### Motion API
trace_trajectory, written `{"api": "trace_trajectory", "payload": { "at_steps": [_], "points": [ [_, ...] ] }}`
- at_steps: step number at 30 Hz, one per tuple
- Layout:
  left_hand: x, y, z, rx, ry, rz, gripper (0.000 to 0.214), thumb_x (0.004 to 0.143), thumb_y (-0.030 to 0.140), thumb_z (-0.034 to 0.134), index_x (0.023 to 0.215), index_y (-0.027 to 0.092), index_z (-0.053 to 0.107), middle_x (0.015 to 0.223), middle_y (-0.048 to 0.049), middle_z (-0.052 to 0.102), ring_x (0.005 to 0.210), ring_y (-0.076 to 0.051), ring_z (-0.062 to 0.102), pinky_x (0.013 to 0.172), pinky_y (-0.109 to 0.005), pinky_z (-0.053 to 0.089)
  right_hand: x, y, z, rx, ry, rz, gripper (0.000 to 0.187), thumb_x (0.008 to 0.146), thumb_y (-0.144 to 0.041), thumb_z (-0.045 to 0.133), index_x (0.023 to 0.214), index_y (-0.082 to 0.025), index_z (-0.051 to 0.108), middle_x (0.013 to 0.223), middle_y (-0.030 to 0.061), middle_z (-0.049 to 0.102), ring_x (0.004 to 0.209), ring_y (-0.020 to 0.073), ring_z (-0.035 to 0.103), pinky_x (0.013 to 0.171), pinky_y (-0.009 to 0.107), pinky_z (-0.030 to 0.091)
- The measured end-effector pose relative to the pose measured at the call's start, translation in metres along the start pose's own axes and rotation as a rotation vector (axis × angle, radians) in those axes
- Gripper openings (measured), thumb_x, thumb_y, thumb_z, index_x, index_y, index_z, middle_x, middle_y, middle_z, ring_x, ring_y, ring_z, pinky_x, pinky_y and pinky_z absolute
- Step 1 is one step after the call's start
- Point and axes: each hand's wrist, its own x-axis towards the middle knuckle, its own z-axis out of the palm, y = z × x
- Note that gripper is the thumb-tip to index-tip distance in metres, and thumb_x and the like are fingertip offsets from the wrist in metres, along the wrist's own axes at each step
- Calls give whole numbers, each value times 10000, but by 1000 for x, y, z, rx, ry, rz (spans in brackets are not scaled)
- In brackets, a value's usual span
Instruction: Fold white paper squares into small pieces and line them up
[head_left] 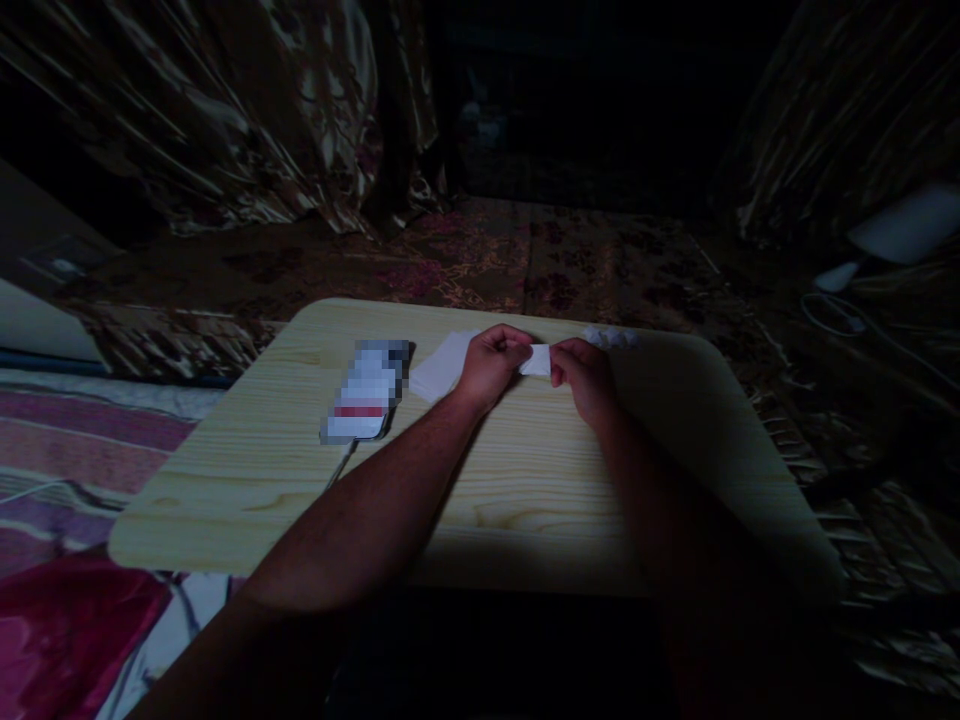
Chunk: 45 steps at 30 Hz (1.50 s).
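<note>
Between my two hands is a small piece of white paper (535,361), held over the far half of the table. My left hand (491,368) is closed and pinches its left edge between thumb and fingers. At its right edge, my right hand (585,378) pinches it too, with the fingers curled. A stack of white paper sheets (439,368) lies just left of my left hand and is partly hidden by it. Beyond my right hand sit several small folded white paper pieces (616,338) in a row.
A phone (365,390) with a cable (341,465) lies on the left of the light wooden table (525,500). Patterned brown cloth (480,250) covers the surface behind. A white lamp (904,228) stands at the right, and striped bedding (90,430) is on the left. The room is dim.
</note>
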Motion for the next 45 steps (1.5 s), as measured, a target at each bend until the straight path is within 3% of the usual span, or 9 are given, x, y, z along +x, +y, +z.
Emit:
{"api": "trace_trajectory", "payload": {
  "at_steps": [9,19,27,37,45],
  "points": [
    [0,2,1,-53,17,-8,293,599,193,769,853,162,624,604,41,613,461,-90,540,422,-203,348,3,7,-2,-24,-11,-46,223,760,-405,661,701,-196,610,509,-50,558,474,102,487,515,244,366],
    [-1,-2,0,64,-166,29,386,582,134,761,955,141,663,647,45,633,509,-55,496,496,-182,343,-1,-2,1,-69,101,-68,238,807,-410,639,714,-194,606,468,-58,532,450,97,463,489,237,345],
    [0,-2,3,102,-46,13,376,585,174,762,926,165,603,623,32,655,467,-96,540,449,-196,336,2,3,0,-16,171,-88,184,761,-369,668,784,-201,597,519,-60,562,451,103,495,458,231,352],
    [-2,-3,2,145,-81,2,286,584,188,783,816,148,622,621,11,671,456,-87,516,450,-200,350,2,5,3,-163,150,-115,212,705,-364,703,811,-203,616,671,-15,655,578,132,581,531,248,454],
    [-1,-7,1,158,-95,25,308,546,186,811,810,134,661,694,-9,702,574,-123,604,543,-223,441,1,4,3,-191,146,-139,173,705,-345,698,786,-209,630,674,-8,661,592,143,603,537,256,475]
  ]
}}
